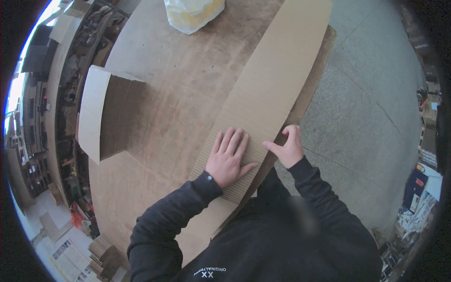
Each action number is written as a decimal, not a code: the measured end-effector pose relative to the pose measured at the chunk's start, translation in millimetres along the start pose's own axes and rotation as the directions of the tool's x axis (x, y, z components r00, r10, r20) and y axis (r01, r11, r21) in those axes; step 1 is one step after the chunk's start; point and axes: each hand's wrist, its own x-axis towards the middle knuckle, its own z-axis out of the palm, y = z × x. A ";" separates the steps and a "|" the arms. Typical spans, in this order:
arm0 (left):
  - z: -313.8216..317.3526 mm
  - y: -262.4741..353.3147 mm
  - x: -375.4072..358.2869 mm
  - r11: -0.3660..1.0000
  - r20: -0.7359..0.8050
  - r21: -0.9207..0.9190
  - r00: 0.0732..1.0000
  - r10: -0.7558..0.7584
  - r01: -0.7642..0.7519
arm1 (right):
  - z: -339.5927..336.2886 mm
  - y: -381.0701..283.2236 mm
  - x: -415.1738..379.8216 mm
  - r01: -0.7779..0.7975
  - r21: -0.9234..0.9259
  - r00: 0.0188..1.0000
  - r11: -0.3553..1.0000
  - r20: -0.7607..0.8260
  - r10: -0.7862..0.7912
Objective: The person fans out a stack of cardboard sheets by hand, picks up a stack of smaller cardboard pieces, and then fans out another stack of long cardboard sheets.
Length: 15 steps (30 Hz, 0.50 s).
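A long strip of tan corrugated cardboard (268,84) lies along the right edge of the wooden table. My left hand (228,157) rests flat on its near part, fingers spread over the ribbed surface. At the strip's right edge is my right hand (289,146), with the thumb over the edge and the index finger bent. A gap shows between that thumb and index finger; the other fingers are partly hidden. Nothing is visible in either hand.
The worn wooden tabletop (183,98) carries a folded cardboard piece (120,113) at left and a plastic-wrapped yellowish bundle (195,14) at the far end. Cluttered shelves (70,89) stand on the left. Concrete floor (357,117) lies to the right, with stacked goods (427,122) beyond.
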 end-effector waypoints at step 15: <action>4.0 -1.8 -12.0 1.000 0.067 0.002 0.998 -0.008 0.008 | 1.4 -3.2 1.7 -0.079 0.037 0.997 0.996 0.026 0.078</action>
